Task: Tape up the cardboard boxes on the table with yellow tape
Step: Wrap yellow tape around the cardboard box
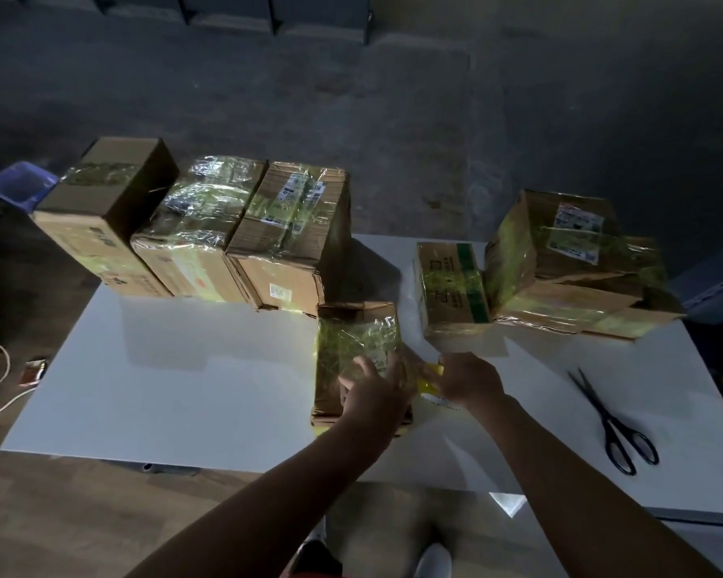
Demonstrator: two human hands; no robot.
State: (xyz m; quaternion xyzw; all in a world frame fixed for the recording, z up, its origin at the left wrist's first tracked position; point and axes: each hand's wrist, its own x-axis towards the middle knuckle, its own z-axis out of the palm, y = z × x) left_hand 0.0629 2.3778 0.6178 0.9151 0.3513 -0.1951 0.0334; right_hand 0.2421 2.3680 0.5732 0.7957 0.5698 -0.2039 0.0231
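Centre box [353, 340]: small brown cardboard, far half covered in wrinkled, glossy yellow-green tape, near end bare and creased. It sits on the white table [184, 390], slightly right of the table's middle and close to its near edge. In the view its long axis runs from the near edge towards the far edge; cannot tell if it stands or lies flat. Flaps closed, contents hidden.

Left hand [372, 390] rests on the centre box's right near part, fingers spread and pressing flat, nothing pinched. Right hand [468, 379], just right of the centre box, curls round a yellow tape roll [430, 379]; the roll touches or nearly touches the box's right side, exact contact unclear.

Behind and left of the centre box: a row of three bigger boxes [193, 227], side by side, long axes pointing away, the two on the right heavily taped. Just behind and right: a green-striped box [451, 285], taped. Further right of that: large taped boxes, stacked [560, 264]. All closed, contents not visible.

Black scissors [610, 419] lie well right of the centre box, blades pointing away and slightly towards it. Blue bin [17, 185] far left, off the table, contents unreadable.
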